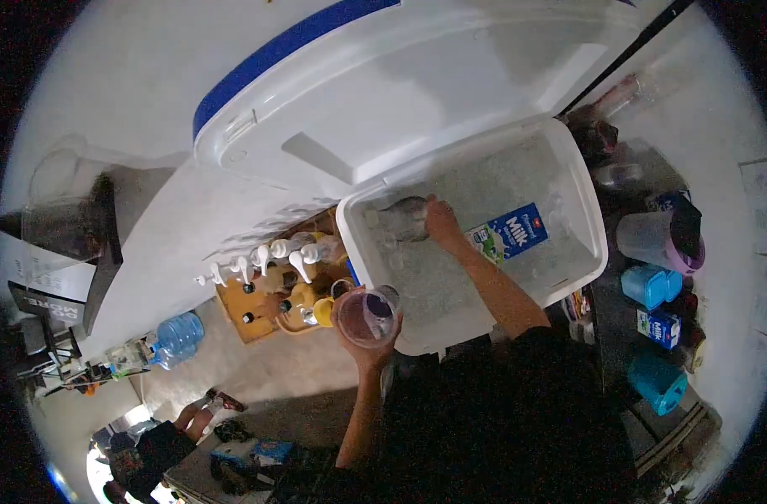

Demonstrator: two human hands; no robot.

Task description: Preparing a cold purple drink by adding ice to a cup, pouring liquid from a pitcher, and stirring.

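Note:
My left hand [360,343] is wrapped round a see-through plastic cup [368,316], just outside the near left corner of a white cooler box [603,181]. Something small and dark shows inside the cup. Over the ice [492,172] in the cooler, my right hand [442,223] is closed on a see-through, rounded scoop-like thing [406,220]; its exact shape is hard to make out against the ice. Right of that hand, a blue and white milk carton [509,233] lies on the ice. The cooler's white lid [417,92] stands raised at the far side.
Several pump bottles [299,260] stand on an orange-brown tray [238,312] left of the cooler. A blue water jug [178,340] is farther left. To the right, a shelf holds teal containers [656,382] and another milk carton [658,328]. A person [156,449] is at the lower left.

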